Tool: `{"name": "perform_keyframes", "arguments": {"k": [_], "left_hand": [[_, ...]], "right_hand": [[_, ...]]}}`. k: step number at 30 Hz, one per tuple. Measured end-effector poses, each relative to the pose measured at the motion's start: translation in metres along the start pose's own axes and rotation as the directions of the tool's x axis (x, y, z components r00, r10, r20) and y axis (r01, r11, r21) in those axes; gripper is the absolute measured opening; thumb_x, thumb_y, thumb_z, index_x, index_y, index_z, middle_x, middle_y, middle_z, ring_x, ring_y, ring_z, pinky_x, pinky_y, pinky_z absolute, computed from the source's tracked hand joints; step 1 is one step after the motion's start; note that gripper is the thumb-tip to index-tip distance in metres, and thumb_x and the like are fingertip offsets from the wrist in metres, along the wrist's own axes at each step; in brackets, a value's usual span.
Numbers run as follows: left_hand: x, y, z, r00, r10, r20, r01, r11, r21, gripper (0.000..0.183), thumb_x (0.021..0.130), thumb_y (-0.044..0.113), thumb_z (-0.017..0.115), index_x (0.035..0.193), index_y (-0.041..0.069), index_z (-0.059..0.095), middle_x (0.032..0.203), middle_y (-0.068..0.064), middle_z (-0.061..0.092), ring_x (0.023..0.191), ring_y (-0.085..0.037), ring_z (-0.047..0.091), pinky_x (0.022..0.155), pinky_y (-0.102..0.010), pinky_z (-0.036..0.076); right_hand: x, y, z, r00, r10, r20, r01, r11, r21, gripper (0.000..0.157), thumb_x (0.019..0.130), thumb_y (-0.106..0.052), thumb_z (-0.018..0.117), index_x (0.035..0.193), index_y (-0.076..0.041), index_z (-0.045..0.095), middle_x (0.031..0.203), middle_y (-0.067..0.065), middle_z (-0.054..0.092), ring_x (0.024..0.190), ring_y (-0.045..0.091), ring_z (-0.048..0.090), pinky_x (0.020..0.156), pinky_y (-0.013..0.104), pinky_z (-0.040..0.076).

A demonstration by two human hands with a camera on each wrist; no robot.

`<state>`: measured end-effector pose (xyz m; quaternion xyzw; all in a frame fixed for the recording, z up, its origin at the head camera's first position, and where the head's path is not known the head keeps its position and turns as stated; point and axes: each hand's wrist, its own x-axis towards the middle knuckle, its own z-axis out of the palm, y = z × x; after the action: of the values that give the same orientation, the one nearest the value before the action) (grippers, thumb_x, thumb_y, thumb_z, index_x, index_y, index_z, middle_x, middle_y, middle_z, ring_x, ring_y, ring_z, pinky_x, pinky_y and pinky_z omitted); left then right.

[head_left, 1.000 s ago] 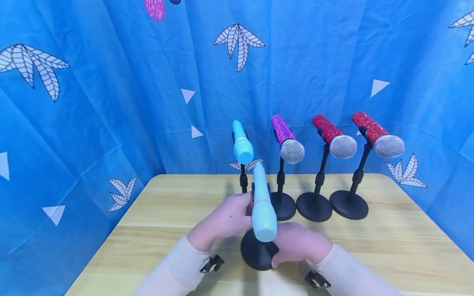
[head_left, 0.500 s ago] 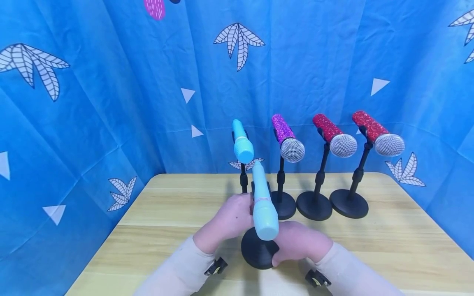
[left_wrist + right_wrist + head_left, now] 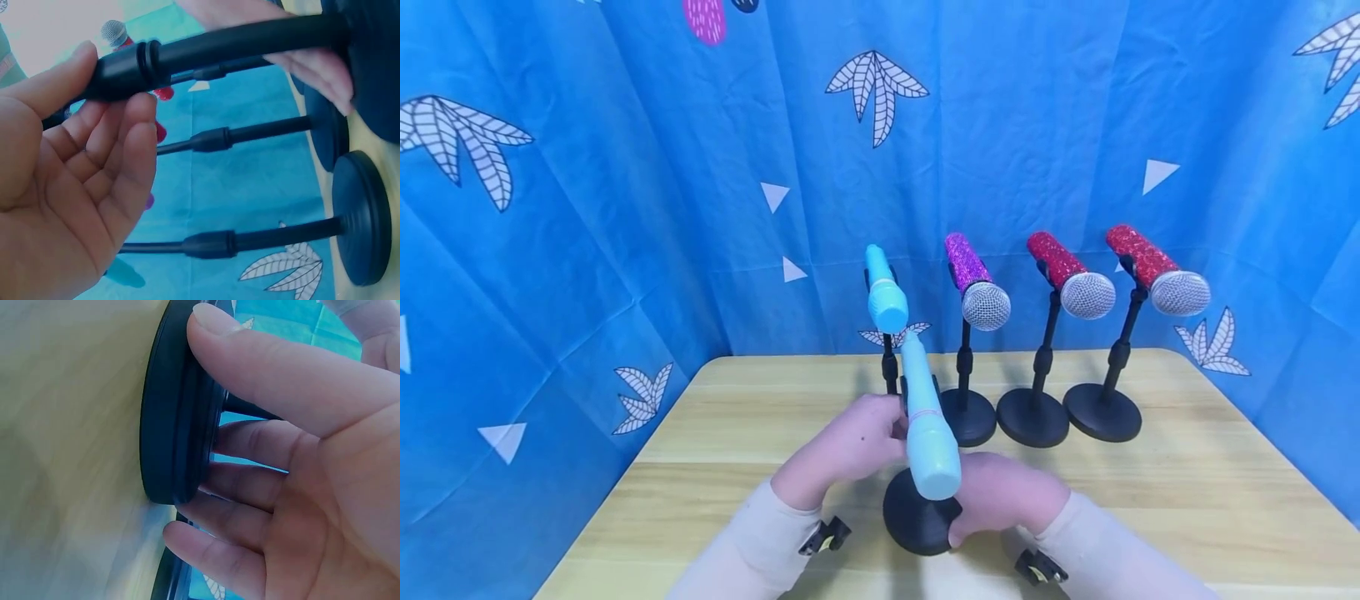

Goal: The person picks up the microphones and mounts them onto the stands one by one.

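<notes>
A pale blue microphone sits tilted in the clip of a black microphone stand at the table's front middle, its head towards me. My left hand holds the stand's upright; in the left wrist view, thumb and fingertips pinch its thicker collar. Low on the other side, my right hand grips the round base. The right wrist view has the thumb on the edge of this base, with fingers spread along its upper side. The microphone hides part of the upright in the head view.
Behind stand a bright blue microphone, a purple glitter one and two red glitter ones on similar black stands in a row. The wooden table ends at a blue patterned curtain.
My left wrist swings in towards the stand, then back out to the left, its fingers staying at the collar. The pale blue microphone shifts slightly. My right hand keeps its grip on the base.
</notes>
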<state>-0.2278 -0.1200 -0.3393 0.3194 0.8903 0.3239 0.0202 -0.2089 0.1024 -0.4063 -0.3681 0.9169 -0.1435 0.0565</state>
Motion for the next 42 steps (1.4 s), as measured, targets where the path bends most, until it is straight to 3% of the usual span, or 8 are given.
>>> {"name": "perform_keyframes", "arguments": {"k": [7, 11, 14, 19, 27, 32, 38, 42], "left_hand": [[-0.006, -0.004, -0.015, 0.998, 0.042, 0.057, -0.042, 0.999, -0.005, 0.006, 0.089, 0.011, 0.072, 0.087, 0.017, 0.071, 0.063, 0.010, 0.056, 0.056, -0.009, 0.050, 0.052, -0.026, 0.043], [-0.012, -0.008, -0.028, 0.995, 0.033, 0.091, -0.036, 0.999, 0.025, 0.013, 0.093, 0.013, 0.069, 0.081, 0.019, 0.070, 0.058, 0.011, 0.048, 0.052, -0.007, 0.046, 0.051, -0.025, 0.040], [-0.018, -0.012, -0.038, 0.994, 0.020, 0.106, -0.024, 0.999, 0.033, 0.020, 0.094, 0.012, 0.068, 0.076, 0.019, 0.068, 0.056, 0.012, 0.043, 0.050, -0.006, 0.042, 0.049, -0.024, 0.037], [-0.025, -0.022, -0.051, 0.994, -0.015, 0.107, 0.011, 0.999, 0.038, 0.022, 0.094, 0.013, 0.069, 0.073, 0.019, 0.068, 0.056, 0.011, 0.041, 0.050, -0.006, 0.041, 0.049, -0.025, 0.035], [-0.024, -0.035, -0.066, 0.999, -0.015, 0.048, 0.013, 0.999, 0.035, 0.022, 0.096, 0.013, 0.067, 0.074, 0.016, 0.069, 0.057, 0.009, 0.041, 0.051, -0.009, 0.041, 0.051, -0.026, 0.035], [-0.024, -0.037, -0.072, 1.000, 0.010, 0.004, -0.011, 0.999, 0.041, 0.021, 0.096, 0.013, 0.068, 0.075, 0.015, 0.071, 0.059, 0.008, 0.051, 0.055, -0.011, 0.048, 0.054, -0.028, 0.041], [-0.027, -0.035, -0.074, 0.998, -0.053, -0.041, 0.056, 0.996, 0.063, 0.009, 0.094, 0.016, 0.072, 0.086, 0.013, 0.075, 0.063, 0.007, 0.058, 0.059, -0.013, 0.053, 0.058, -0.030, 0.044], [-0.027, -0.033, -0.075, 0.995, -0.043, -0.093, 0.048, 0.997, 0.058, 0.006, 0.093, 0.016, 0.073, 0.089, 0.013, 0.077, 0.068, 0.006, 0.062, 0.061, -0.014, 0.055, 0.060, -0.032, 0.046]], "right_hand": [[0.003, -0.003, 0.004, 0.998, -0.057, 0.009, 0.057, 0.998, 0.003, 0.051, 0.062, -0.029, 0.093, 0.104, -0.019, 0.064, 0.089, -0.015, 0.061, 0.080, 0.003, 0.057, 0.078, 0.030, 0.052], [0.016, -0.007, 0.007, 0.992, -0.112, 0.056, 0.113, 0.993, -0.015, 0.059, 0.067, -0.027, 0.091, 0.120, -0.023, 0.066, 0.112, -0.014, 0.066, 0.096, 0.003, 0.061, 0.085, 0.029, 0.052], [0.031, -0.009, 0.010, 0.983, -0.154, 0.101, 0.157, 0.988, -0.016, 0.070, 0.071, -0.025, 0.089, 0.135, -0.026, 0.062, 0.133, -0.012, 0.061, 0.110, 0.004, 0.059, 0.091, 0.028, 0.050], [0.054, -0.011, 0.015, 0.969, -0.196, 0.154, 0.198, 0.980, 0.002, 0.077, 0.076, -0.022, 0.087, 0.146, -0.026, 0.054, 0.148, -0.011, 0.050, 0.116, 0.006, 0.057, 0.096, 0.027, 0.047], [0.074, -0.018, 0.013, 0.973, -0.144, 0.181, 0.162, 0.982, -0.092, 0.062, 0.082, -0.029, 0.083, 0.138, -0.016, 0.060, 0.155, -0.002, 0.044, 0.129, 0.012, 0.053, 0.104, 0.030, 0.044], [0.079, -0.021, 0.013, 0.975, -0.107, 0.196, 0.134, 0.982, -0.132, 0.066, 0.083, -0.031, 0.082, 0.141, -0.012, 0.059, 0.156, 0.005, 0.044, 0.138, 0.019, 0.047, 0.108, 0.031, 0.041], [0.082, -0.021, 0.014, 0.974, -0.138, 0.177, 0.163, 0.978, -0.134, 0.063, 0.084, -0.031, 0.081, 0.139, -0.011, 0.060, 0.153, 0.003, 0.047, 0.137, 0.017, 0.047, 0.108, 0.032, 0.041], [0.082, -0.019, 0.017, 0.978, -0.133, 0.158, 0.155, 0.978, -0.141, 0.066, 0.086, -0.035, 0.079, 0.143, -0.013, 0.057, 0.155, 0.002, 0.045, 0.139, 0.017, 0.044, 0.109, 0.033, 0.040]]}}
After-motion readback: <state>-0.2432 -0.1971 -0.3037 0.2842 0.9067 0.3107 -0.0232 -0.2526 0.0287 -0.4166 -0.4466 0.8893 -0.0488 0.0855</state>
